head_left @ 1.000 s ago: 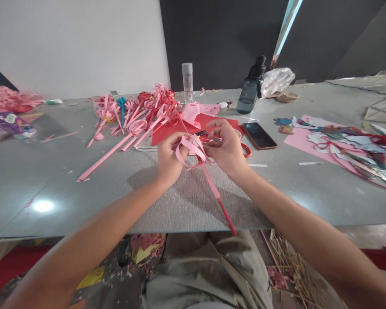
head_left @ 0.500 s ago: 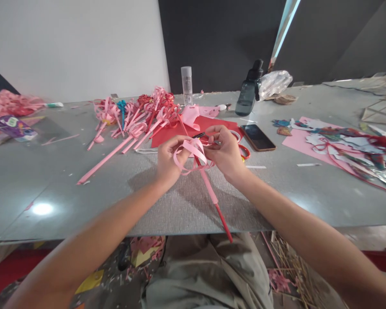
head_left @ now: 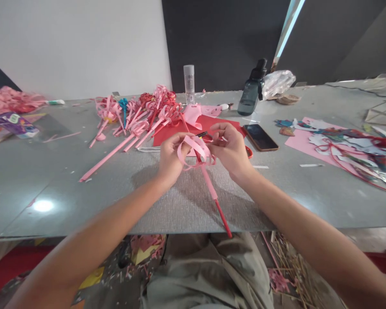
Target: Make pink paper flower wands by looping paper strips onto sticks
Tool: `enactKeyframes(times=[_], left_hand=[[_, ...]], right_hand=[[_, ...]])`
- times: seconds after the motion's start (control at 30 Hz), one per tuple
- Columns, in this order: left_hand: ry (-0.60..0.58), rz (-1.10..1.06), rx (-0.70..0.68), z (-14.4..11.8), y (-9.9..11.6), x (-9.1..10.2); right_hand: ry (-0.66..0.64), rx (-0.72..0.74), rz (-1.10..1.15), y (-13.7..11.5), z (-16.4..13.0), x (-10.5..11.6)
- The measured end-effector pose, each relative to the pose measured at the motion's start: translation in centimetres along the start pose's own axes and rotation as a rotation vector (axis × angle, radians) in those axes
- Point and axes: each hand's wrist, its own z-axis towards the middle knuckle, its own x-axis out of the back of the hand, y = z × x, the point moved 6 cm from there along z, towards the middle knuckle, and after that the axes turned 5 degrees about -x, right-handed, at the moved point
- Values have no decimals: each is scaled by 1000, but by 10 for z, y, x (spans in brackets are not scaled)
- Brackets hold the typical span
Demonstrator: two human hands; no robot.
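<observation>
A paper flower [head_left: 197,145] of curled pink strips is held just above the table's near side. Its stem [head_left: 223,219] is a red stick with a pink paper sleeve [head_left: 209,183], pointing down toward my lap. Around the left side of the loops, my left hand [head_left: 172,156] is closed on the flower. On the other side, my right hand [head_left: 230,148] pinches the flower's right edge, its upper fingers curled. A small black piece [head_left: 202,134] shows between the fingertips; its kind is unclear. Beside my right hand, an orange-red loop [head_left: 249,151] is mostly hidden.
Finished-looking paper flowers [head_left: 148,116] lie in a pile at the back left. Red paper [head_left: 167,135] lies behind my hands. To the right are a phone [head_left: 260,137], a dark bottle [head_left: 251,92] and pink paper [head_left: 297,143] under scraps. A clear bottle [head_left: 189,86] stands behind.
The view has shifted slightly. Both hands keep hold of the flower, with the right fingers moved a little and more of the black piece showing.
</observation>
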Motion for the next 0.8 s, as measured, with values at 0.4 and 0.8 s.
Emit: enactKeyframes(times=[0.4, 0.8], left_hand=[[-303, 34, 288, 9, -29, -3], [-397, 38, 260, 6, -33, -7]], right_hand=[[-266, 9, -291, 17, 22, 19], [-459, -17, -325, 27, 19, 15]])
